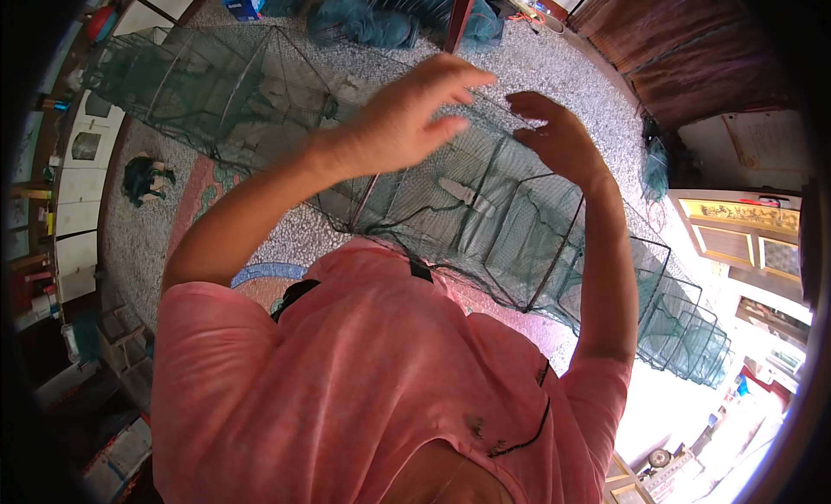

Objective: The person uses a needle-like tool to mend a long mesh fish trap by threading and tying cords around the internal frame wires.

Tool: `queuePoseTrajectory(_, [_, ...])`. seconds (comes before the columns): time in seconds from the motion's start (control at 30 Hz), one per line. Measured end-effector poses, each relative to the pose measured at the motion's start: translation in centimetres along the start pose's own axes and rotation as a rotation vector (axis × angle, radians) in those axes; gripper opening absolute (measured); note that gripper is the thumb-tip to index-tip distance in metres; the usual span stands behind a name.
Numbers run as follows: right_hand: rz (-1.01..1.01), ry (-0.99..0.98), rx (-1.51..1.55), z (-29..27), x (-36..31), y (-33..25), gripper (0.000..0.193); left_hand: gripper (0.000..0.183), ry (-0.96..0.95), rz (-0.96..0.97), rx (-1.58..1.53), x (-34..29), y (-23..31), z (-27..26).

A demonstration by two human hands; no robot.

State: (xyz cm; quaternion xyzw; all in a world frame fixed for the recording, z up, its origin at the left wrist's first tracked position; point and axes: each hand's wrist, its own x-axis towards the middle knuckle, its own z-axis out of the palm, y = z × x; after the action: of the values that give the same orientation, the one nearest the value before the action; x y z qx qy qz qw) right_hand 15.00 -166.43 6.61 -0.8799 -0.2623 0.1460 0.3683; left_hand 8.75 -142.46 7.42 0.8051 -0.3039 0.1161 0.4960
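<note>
Your left hand (pixel 411 114) is open, thumb apart from the fingers, above the middle of a long green mesh net trap (pixel 537 222). Your right hand (pixel 563 140) faces it, its grip also open with the fingers curved; whether either hand touches the mesh, you cannot tell. The trap stretches across the speckled floor (pixel 299 235) in front of you, its dark frames spreading the mesh. Bundled netting (pixel 351 23) lies beyond, near a blue box (pixel 248 2).

Head-worn fisheye — faces down; close above pink shirt (pixel 346 374); wide.
</note>
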Motion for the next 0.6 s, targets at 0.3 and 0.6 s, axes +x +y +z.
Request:
queuePoseTrajectory(0.3, [0.056,-0.008,0.867,7.1,-3.6,-8.7,0.039,0.019,-0.549,-0.298,0.153,-3.7,4.8,-9.5])
queuePoseTrajectory(0.6, [0.339,0.025,1.645,13.3,-0.1,-9.1,0.033,0.052,-0.908,-0.127,0.233,-6.2,5.9,-7.8])
